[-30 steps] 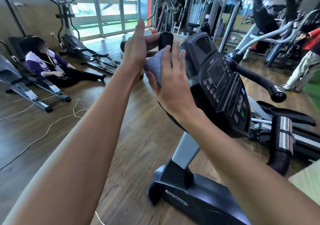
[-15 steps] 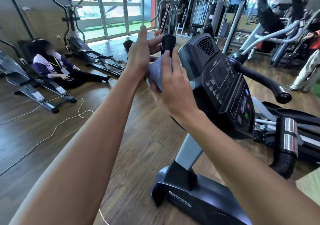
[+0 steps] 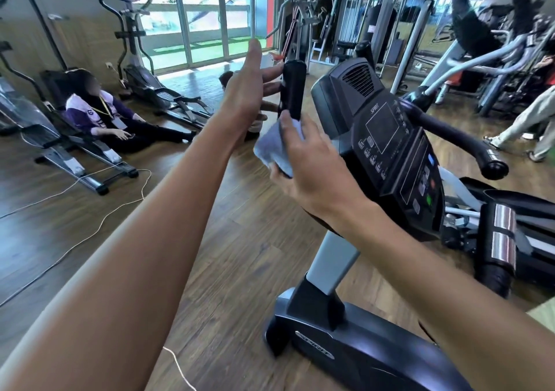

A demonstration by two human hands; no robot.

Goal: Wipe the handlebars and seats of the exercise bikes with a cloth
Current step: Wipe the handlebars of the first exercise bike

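One grip, the right hand (image 3: 312, 162), pinches the bunched blue-grey cloth (image 3: 277, 147) under the upright black foam handlebar (image 3: 292, 90), while the left hand (image 3: 250, 90) only steadies it with straight fingers, so the cloth could slip off.

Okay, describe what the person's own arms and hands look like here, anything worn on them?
Both arms are bare as far as the view shows: no sleeves, gloves, watch or rings on the left hand or right hand. A pale green bit of clothing shows at the lower right edge.

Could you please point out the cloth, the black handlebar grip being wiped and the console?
cloth (image 3: 274, 147), head view, on its bunched blue middle.
handlebar grip (image 3: 292, 88), head view, on the grip's upright black shaft.
console (image 3: 387, 138), head view, on its dark display panel.
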